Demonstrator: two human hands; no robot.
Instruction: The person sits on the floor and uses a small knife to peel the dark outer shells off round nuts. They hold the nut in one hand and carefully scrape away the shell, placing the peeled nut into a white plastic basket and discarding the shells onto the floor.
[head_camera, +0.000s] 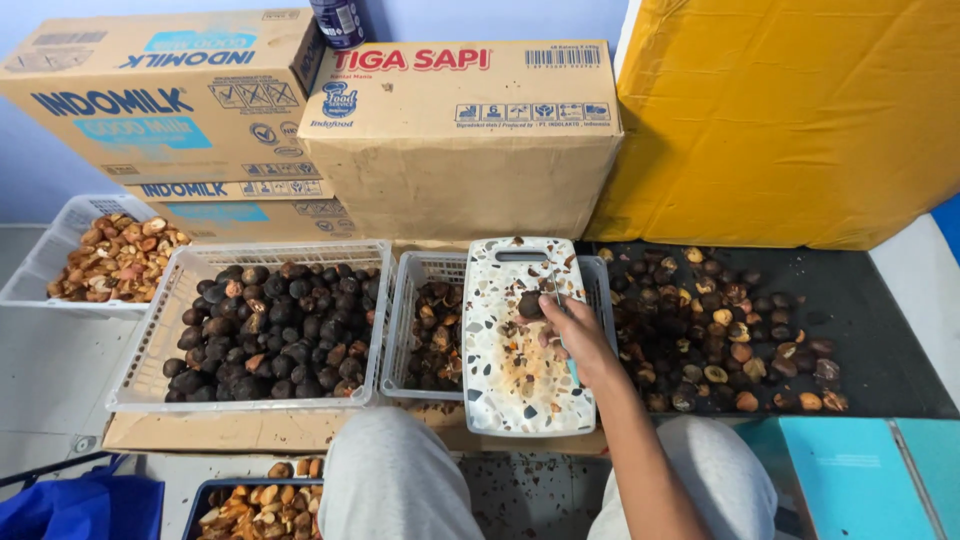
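- Dark nut (530, 304) sits on the speckled cutting board (520, 345), up near the board's handle slot, and your right hand (572, 335) is right on it.
- Your fingers are curled in together, fingertips touching the nut's right side; a thin knife (562, 320) runs through your grip, its blade pointing up toward the nut and a teal handle end showing below your palm.
- The board lies across the top of a white basket (412, 330) holding more dark nuts, with shell crumbs scattered over the board.
- Left of that, a bigger white basket (180, 290) is heaped with whole dark nuts.
- To your right, a loose pile of nuts (725, 330), some cut open, is spread on the black mat (880, 330).
- Far left, a basket of pale cut pieces (118, 257); cardboard boxes (460, 140) are stacked behind.
- Your left hand isn't in shot.
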